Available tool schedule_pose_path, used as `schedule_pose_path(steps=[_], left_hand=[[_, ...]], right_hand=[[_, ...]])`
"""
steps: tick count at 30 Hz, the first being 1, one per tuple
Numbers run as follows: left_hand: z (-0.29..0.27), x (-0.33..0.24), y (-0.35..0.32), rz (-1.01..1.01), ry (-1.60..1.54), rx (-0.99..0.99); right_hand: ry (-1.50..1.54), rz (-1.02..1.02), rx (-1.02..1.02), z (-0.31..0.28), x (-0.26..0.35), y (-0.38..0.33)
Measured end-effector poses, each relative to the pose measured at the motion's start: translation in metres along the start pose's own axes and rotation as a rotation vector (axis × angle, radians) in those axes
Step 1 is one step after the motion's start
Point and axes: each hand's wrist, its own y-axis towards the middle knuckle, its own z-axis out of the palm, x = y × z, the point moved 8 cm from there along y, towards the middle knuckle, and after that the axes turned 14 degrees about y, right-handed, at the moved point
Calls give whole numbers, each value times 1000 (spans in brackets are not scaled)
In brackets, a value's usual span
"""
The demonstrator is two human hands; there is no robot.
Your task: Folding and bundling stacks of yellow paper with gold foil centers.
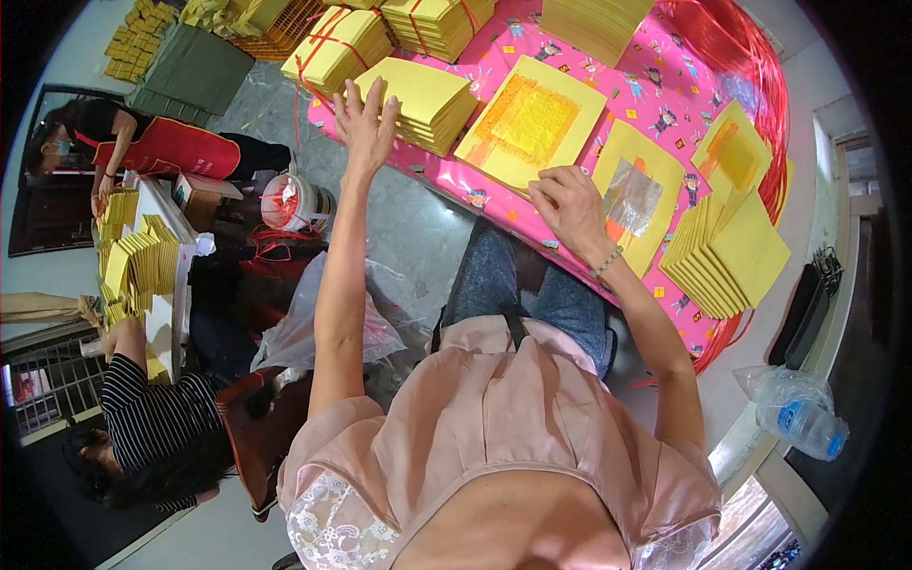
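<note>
My left hand point(369, 125) is open, fingers spread, at the left end of a stack of plain yellow paper point(423, 95) on the table's near edge. Just right of that lies a yellow sheet with an orange-bordered gold square point(532, 123). At its lower right corner is my right hand point(574, 211), fingers curled and drawn together; whatever they may pinch is hidden. Beside that hand, another yellow sheet bears a silvery foil square point(634, 198) over orange. Farther right, a fanned pile of yellow paper point(712, 256) leans near a sheet with an orange patch point(733, 157).
A pink patterned cloth point(475, 185) covers the table. Red-tied yellow bundles point(337, 46) stand at the back, red strapping point(760, 66) at the right. A white bucket point(296, 204) stands on the floor. Two people work at a left table, one in a striped top point(171, 418).
</note>
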Motion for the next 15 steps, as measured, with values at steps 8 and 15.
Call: schedule_pose_path(steps=[8,15], left_hand=[[-43,-28,-11,101,-42,-308],[-62,-69,-65,122,-292,-315]], right_hand=[[273,310,-74,0,-28,1],[412,431,-140,3,-46,-2]])
